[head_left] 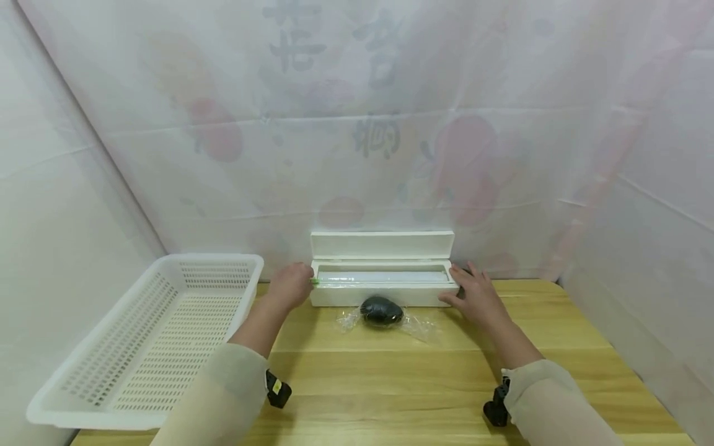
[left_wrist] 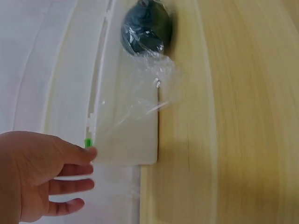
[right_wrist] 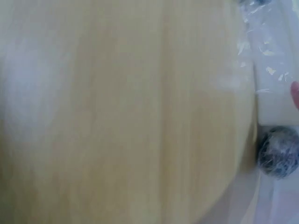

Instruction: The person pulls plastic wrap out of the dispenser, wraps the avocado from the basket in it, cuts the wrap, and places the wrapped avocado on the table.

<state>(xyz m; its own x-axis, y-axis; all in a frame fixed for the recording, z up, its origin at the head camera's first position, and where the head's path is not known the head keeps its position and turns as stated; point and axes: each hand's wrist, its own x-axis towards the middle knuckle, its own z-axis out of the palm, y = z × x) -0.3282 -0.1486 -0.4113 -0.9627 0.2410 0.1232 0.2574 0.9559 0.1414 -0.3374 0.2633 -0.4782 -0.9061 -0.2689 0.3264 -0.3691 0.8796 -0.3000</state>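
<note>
A long white cling film dispenser (head_left: 385, 296) stands at the back of the table, lid (head_left: 382, 245) raised, with a roll (head_left: 390, 276) inside. My left hand (head_left: 291, 286) is at its left end, thumb and forefinger pinching the small green cutter slider (left_wrist: 88, 142). The other left fingers stay loosely extended. My right hand (head_left: 474, 296) rests with spread fingers on the right end; only a fingertip (right_wrist: 295, 94) shows in the right wrist view. In front lies a dark avocado (head_left: 382, 311) wrapped in clear film (head_left: 418, 326).
A white perforated plastic basket (head_left: 253, 272) stands on the left of the wooden table (head_left: 385, 384). Another dark, round, film-wrapped item (right_wrist: 278, 152) sits by the dispenser's right end, mostly hidden by my right hand in the head view. A printed cloth (head_left: 357, 173) hangs behind.
</note>
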